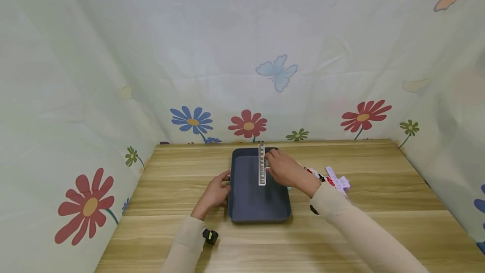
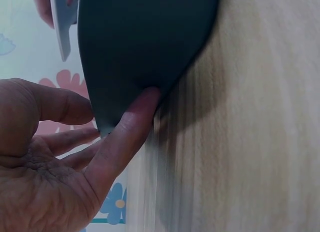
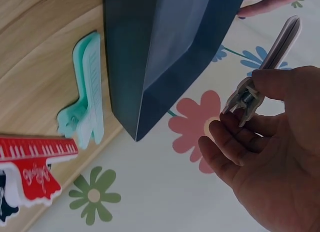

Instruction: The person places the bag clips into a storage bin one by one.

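A dark grey rectangular tray (image 1: 251, 205) lies on the wooden table. My right hand (image 1: 283, 168) holds a white long-jawed clip with a piano-key pattern (image 1: 262, 167) over the tray. In the right wrist view, the thumb and fingers pinch the clip's handle end (image 3: 246, 97), where a metal spring shows. My left hand (image 1: 217, 190) is at the tray's left side, its extended fingers touching the outer wall (image 2: 135, 46) in the left wrist view.
Right of the tray lie more clips: a turquoise one (image 3: 90, 91) close along its wall, a red one (image 3: 36, 159) with a bow print, and a lilac one (image 1: 336, 179). A flower-printed curtain (image 1: 242, 87) hangs around the table (image 1: 379, 231).
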Demonstrator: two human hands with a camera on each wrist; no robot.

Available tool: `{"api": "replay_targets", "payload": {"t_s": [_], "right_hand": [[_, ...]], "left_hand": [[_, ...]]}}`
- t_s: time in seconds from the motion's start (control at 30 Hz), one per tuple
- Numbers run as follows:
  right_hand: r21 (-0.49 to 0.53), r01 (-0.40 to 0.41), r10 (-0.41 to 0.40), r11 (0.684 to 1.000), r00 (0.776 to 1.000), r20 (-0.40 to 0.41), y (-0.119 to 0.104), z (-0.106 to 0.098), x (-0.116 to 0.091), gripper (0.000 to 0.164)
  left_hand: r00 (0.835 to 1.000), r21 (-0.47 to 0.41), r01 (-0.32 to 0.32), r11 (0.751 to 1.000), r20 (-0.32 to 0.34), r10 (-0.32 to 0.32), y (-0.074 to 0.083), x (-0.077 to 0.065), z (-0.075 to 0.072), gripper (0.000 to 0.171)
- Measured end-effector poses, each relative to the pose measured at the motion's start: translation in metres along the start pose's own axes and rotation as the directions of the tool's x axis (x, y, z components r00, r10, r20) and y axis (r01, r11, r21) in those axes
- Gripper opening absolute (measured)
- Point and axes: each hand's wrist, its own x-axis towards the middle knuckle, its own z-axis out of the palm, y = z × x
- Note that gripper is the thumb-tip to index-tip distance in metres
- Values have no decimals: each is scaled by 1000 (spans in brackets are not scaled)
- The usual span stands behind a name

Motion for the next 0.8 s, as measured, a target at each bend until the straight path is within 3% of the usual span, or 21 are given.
{"api": "replay_targets", "payload": {"t_s": [0.2, 0.4, 0.8], "right_hand": [[63, -70, 63, 996, 991, 115, -7, 7, 13, 48], [88, -100, 86, 991, 985, 152, -12, 15, 23, 47], [7, -89, 85, 996, 969, 232, -13, 38, 44, 44]], "left_hand": [[1000, 19, 1, 1000, -1, -1, -1, -1, 0, 59], [1000, 28, 4, 1000, -3, -4, -1, 0, 0, 58], [1000, 32, -2, 999, -7, 2, 1, 0, -1, 59]]}}
